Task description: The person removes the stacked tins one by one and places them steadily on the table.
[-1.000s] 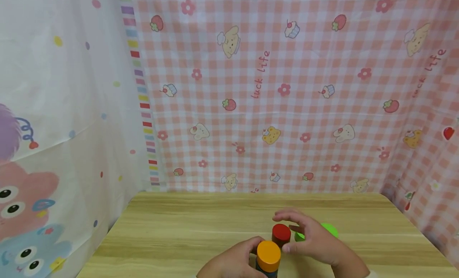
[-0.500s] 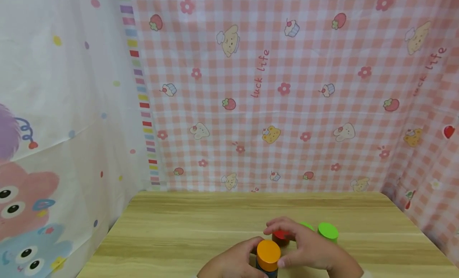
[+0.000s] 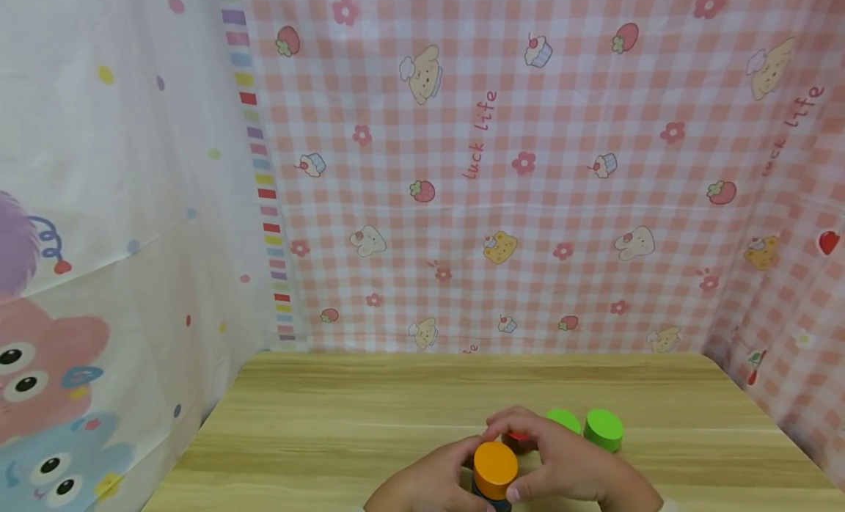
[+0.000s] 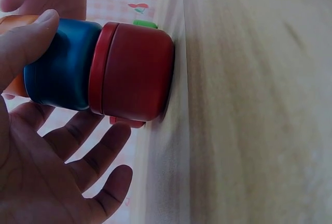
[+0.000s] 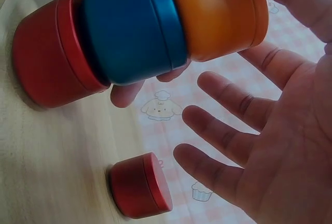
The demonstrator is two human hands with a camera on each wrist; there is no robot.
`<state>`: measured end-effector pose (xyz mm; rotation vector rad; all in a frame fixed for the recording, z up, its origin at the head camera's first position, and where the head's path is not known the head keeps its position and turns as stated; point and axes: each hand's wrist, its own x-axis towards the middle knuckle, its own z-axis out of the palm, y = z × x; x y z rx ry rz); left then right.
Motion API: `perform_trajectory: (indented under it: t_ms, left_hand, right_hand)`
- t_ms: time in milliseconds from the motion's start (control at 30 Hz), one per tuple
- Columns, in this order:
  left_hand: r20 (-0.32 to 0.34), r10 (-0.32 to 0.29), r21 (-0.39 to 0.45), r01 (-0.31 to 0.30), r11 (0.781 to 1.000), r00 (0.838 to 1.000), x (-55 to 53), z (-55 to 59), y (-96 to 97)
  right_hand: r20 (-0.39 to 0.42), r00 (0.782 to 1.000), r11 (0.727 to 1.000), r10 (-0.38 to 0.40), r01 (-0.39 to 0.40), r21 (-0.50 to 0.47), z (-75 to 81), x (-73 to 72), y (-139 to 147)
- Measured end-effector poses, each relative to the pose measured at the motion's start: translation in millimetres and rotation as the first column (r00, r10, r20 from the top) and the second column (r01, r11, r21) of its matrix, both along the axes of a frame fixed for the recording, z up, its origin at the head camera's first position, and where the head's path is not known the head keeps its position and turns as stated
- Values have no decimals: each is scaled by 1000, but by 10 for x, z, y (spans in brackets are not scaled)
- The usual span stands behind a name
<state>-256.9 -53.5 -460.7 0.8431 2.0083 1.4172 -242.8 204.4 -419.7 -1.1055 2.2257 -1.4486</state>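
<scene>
Three round lidded canisters stand in a stack: a red canister [image 5: 57, 53] on the table, a blue canister [image 4: 65, 63] on it, and an orange canister [image 3: 495, 469] on top. My left hand [image 3: 429, 479] holds the stack around the blue canister, its thumb near the seam with the orange one. My right hand [image 3: 571, 461] pinches the orange canister between thumb and index finger, the other fingers spread apart in the right wrist view. Behind the stack sits a smaller red canister [image 5: 139, 186], partly hidden by my right hand in the head view.
Two green canisters [image 3: 604, 430] stand beyond my right hand on the wooden table [image 3: 343, 417]. A pink checked cloth [image 3: 462, 204] hangs along the table's back edge, and a white patterned cloth [image 3: 132, 204] hangs at the left.
My right hand has moved left from beside the small red canister to the orange canister and now pinches it. Both green canisters show more fully. My left hand stays around the stack.
</scene>
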Motion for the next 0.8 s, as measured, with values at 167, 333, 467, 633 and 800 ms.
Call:
perform_trajectory:
  t_ms: [167, 333, 467, 633, 800]
  left_hand:
    - [2, -4, 3, 4, 1000, 1000, -8, -10, -1]
    - [-14, -6, 6, 6, 1000, 1000, -7, -20, -1]
    - [0, -12, 16, 12, 1000, 1000, -8, -32, 0]
    - [29, -8, 20, 7, 1000, 1000, -9, -44, 8]
    - [57, 11, 13, -11, 1000, 998, -4, -51, 20]
  right_hand:
    - [42, 999, 1000, -9, 8, 6, -9, -8, -5]
    - [49, 999, 1000, -12, 12, 13, -19, -14, -10]
    - [31, 999, 1000, -8, 8, -7, -17, -12, -8]
    - [13, 1000, 999, -12, 13, -30, -4, -9, -5]
    - [-17, 999, 999, -40, 40, -34, 14, -14, 16]
